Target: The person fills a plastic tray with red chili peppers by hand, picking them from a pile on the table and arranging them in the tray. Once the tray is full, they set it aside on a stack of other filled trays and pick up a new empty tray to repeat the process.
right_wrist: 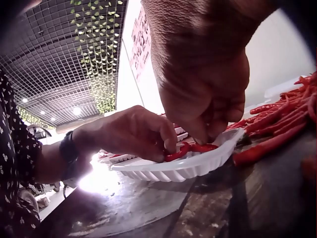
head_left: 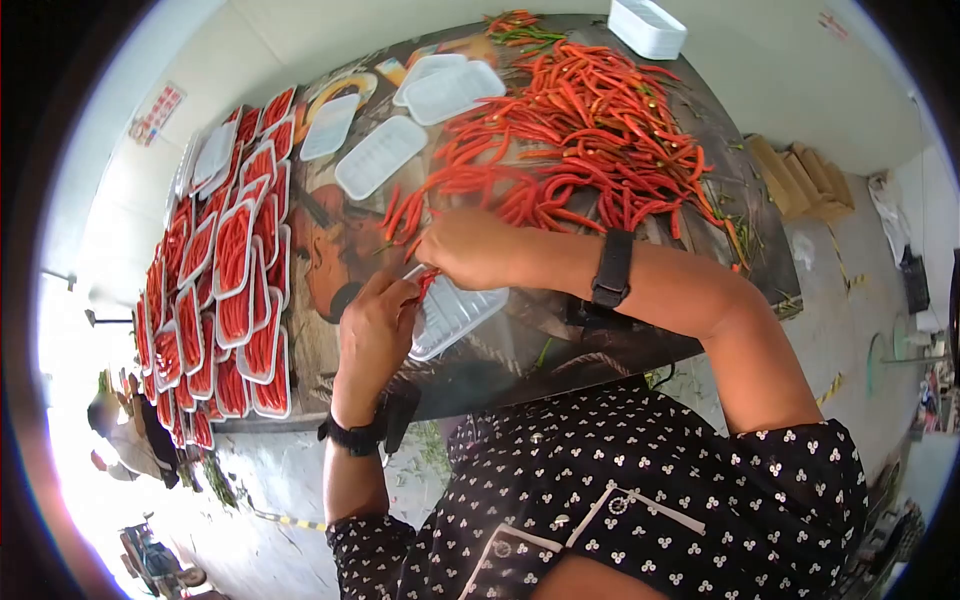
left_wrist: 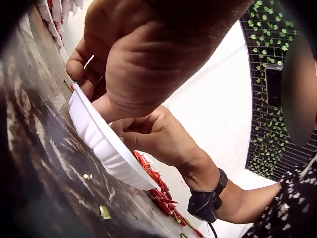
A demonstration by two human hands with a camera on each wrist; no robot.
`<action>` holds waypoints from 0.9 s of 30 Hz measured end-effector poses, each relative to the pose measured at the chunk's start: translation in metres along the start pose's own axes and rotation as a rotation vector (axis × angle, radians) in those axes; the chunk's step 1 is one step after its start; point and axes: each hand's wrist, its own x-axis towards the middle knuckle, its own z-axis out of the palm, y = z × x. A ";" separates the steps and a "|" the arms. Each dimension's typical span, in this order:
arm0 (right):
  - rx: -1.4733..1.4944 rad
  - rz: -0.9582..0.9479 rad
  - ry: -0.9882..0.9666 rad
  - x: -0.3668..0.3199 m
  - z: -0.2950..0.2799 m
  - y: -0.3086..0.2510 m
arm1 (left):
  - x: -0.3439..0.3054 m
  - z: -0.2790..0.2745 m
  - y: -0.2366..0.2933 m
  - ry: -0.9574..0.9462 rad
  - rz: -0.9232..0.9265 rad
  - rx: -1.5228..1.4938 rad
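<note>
A white ribbed tray (head_left: 455, 315) lies at the table's near edge, with a few red chilies (right_wrist: 190, 148) at its far-left end. The left hand (head_left: 372, 335) curls its fingers over that end and holds the chilies, as the right wrist view shows. From the other side the right hand (head_left: 470, 250) pinches the same chilies between thumb and fingers. In the left wrist view the tray (left_wrist: 106, 144) is seen from its side, with the left hand (left_wrist: 143, 59) over it and the right hand (left_wrist: 161, 136) beyond.
A large heap of red chilies (head_left: 600, 140) covers the table's far right. Empty trays (head_left: 380, 157) lie beyond the hands, and a stack of trays (head_left: 648, 28) stands at the far edge. Rows of filled trays (head_left: 235, 250) are piled on the left. Cardboard boxes (head_left: 800, 180) stand right of the table.
</note>
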 end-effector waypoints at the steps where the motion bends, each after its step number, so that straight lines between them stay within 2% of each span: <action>1: 0.021 0.010 -0.025 0.000 -0.002 0.000 | -0.001 0.000 0.001 0.003 -0.019 0.012; 6: 0.117 0.018 0.013 -0.014 -0.028 0.011 | -0.003 0.000 0.001 0.004 -0.014 0.056; 8: 0.113 0.216 -0.038 -0.027 -0.057 0.027 | -0.003 -0.002 0.001 0.005 0.012 0.062; 11: 0.027 0.246 0.123 -0.059 -0.086 0.074 | -0.003 -0.002 0.002 -0.001 -0.019 0.038; 12: -0.005 0.454 0.091 -0.067 -0.093 0.087 | -0.003 -0.002 0.001 0.000 -0.020 0.036; 13: -0.057 0.455 0.140 -0.076 -0.098 0.101 | -0.003 -0.001 0.000 0.005 -0.017 0.028; 15: -0.105 0.538 0.112 -0.089 -0.106 0.117 | -0.002 0.000 -0.001 0.004 -0.011 0.017; 17: -0.275 0.709 -0.081 -0.096 -0.109 0.124 | -0.002 -0.001 0.000 -0.010 -0.022 0.033; 18: -0.335 0.579 0.011 -0.100 -0.101 0.126 | -0.002 -0.002 0.000 -0.012 -0.022 0.034; 22: -0.330 0.569 -0.031 -0.099 -0.086 0.126 | -0.002 0.000 0.000 -0.016 -0.038 0.002; 24: -0.094 0.534 -0.048 -0.093 -0.085 0.120 | -0.001 0.000 0.000 -0.020 -0.042 -0.013; 27: 0.039 0.514 -0.062 -0.089 -0.083 0.118 | -0.001 -0.001 0.001 -0.022 -0.051 -0.002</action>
